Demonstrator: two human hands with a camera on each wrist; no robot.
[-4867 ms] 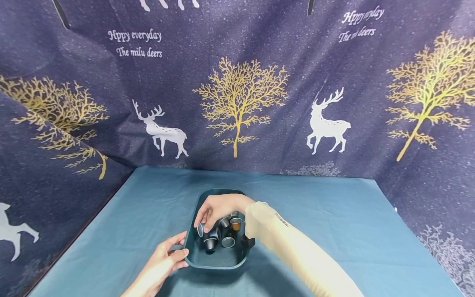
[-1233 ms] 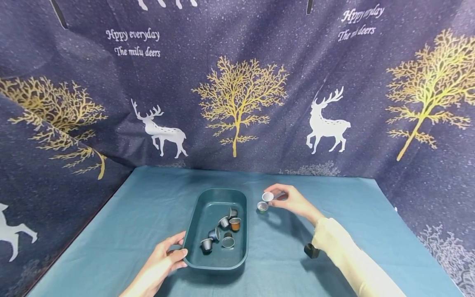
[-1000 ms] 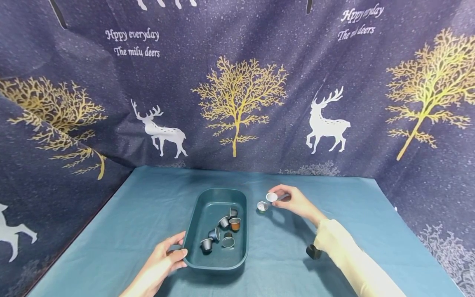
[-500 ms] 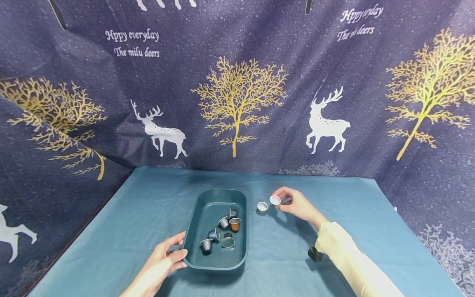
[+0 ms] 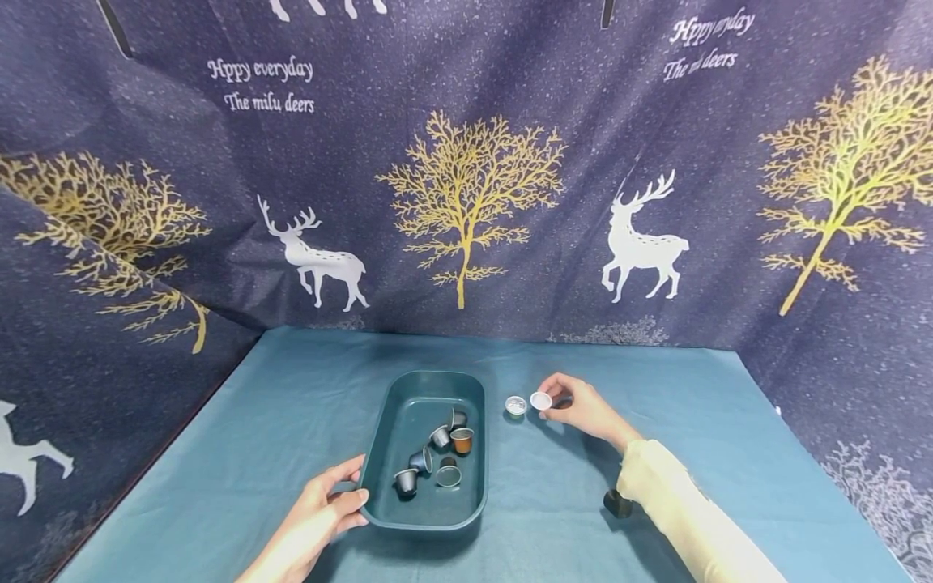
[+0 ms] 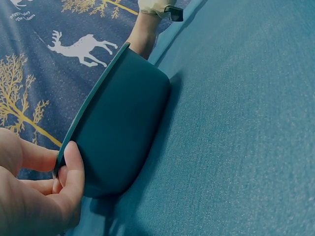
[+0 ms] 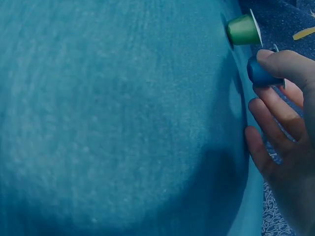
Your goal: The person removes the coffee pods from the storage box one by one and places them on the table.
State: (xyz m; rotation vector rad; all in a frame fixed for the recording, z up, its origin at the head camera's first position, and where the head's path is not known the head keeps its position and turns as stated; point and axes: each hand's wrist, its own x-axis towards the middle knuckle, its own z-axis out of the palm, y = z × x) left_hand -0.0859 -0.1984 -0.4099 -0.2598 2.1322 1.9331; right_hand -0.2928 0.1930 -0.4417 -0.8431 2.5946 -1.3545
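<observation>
My left hand [image 5: 321, 502] pinches the left rim of a dark green plastic tub [image 5: 426, 527]; thumb and fingers close on that rim in the left wrist view. Beyond the tub's right side, my right hand [image 5: 586, 411] holds a blue coffee capsule [image 7: 263, 71] between thumb and fingers. Its pale lid faces the head camera, and it is at or just above the cloth; contact is hard to tell. Beside it, slightly apart on its left, a green coffee capsule [image 7: 243, 31] stands on the cloth, foil lid up. Inside the tub lie several capsules, among them an orange one [image 5: 462, 440].
Blue-green cloth [image 5: 539, 518] covers the table. Other capsules in the tub are a dark blue one [image 5: 420, 460], a silver one [image 5: 440, 436] and black ones, lying at various angles. A dark patterned curtain [image 5: 510, 243] hangs behind the table's far edge.
My right hand has come out of the tub with the blue capsule, moved right past the green capsule, and lowered toward the cloth. My left hand keeps its grip on the rim.
</observation>
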